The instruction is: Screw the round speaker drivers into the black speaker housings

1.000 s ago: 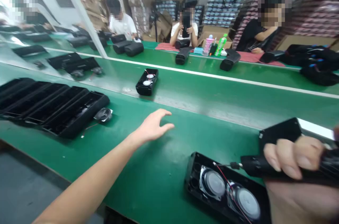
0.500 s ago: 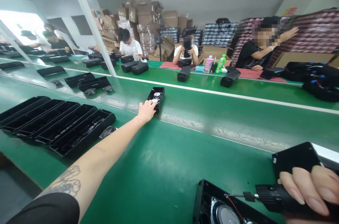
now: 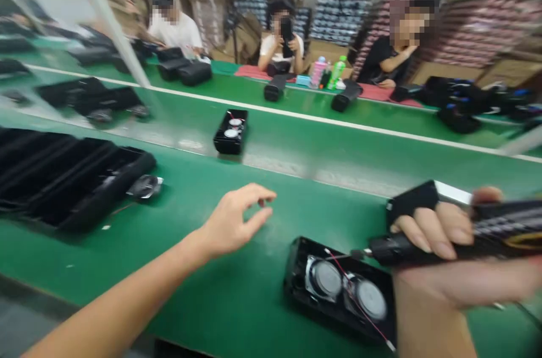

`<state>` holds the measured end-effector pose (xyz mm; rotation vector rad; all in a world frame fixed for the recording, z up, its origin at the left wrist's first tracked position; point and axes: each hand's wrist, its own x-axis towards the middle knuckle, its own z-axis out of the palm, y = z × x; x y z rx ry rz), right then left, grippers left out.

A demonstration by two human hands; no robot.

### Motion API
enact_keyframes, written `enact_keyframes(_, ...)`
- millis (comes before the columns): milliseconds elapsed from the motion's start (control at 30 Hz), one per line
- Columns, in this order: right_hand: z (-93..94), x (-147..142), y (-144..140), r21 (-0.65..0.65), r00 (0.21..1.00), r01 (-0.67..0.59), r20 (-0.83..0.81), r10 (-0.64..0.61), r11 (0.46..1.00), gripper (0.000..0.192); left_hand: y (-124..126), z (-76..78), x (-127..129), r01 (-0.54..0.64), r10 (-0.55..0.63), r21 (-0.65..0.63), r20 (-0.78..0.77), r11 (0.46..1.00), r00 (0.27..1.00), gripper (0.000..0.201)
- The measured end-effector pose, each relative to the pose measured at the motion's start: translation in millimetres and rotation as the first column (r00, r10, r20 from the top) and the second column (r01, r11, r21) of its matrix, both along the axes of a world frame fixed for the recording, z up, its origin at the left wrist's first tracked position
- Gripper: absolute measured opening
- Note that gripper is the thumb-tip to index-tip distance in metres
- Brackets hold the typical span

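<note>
Black open speaker housing [image 3: 339, 290], with two round grey driver cones and a red wire seen inside it, is laid on the green table surface [image 3: 237, 290] just in front of the person, low and right of centre. Above its right end, a black electric screwdriver [image 3: 444, 239] is clamped in the closed right hand [image 3: 440, 234], its thin bit held level over the housing's rear edge. The left hand [image 3: 232, 219] is held empty above the green surface, left of the housing and apart from it, fingers spread and loosely curled. A second open black speaker housing [image 3: 231, 132] is seen farther off on the green conveyor belt [image 3: 339, 155]. A row of empty black plastic shells [image 3: 63, 177] is laid at the left, with a loose round speaker driver [image 3: 146, 186] beside it. Three seated people are seen across the belt.
</note>
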<state>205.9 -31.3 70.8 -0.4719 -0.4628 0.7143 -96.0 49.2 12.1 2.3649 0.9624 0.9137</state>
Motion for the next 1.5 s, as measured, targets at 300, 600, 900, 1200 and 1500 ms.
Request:
enact_keyframes(300,-0.2,0.0,-4.9,0.092,0.988,-0.054,0.149,0.040,0.994,0.048,-87.7,-5.9,69.6,0.133,-0.131,-0.066,0.031,0.989,0.991,0.017)
enact_keyframes(600,-4.5,-0.6,-5.1,0.148,0.969,-0.073,0.247,0.035,0.986,0.051,-89.6,-4.8,75.0,0.110,-0.110,-0.028,0.003,0.994,0.994,0.013)
enact_keyframes(900,12.7,-23.8,-22.0,0.024,0.905,-0.071,0.422,0.054,0.997,0.031,-88.2,4.5,56.1,0.058,-0.077,-0.091,-0.225,0.994,0.971,0.052)
enact_keyframes(1200,-22.1,-24.9,-4.5,-0.009,0.775,-0.214,0.607,0.175,0.977,0.057,-77.4,-8.4,76.2,0.016,-0.116,-0.252,-0.388,0.968,0.914,0.100)
enact_keyframes(1500,-32.1,-45.8,5.1,-0.028,0.824,-0.164,0.545,0.153,0.986,0.065,-67.8,-14.0,91.0,0.032,-0.162,-0.293,-0.431,0.956,0.888,0.088)
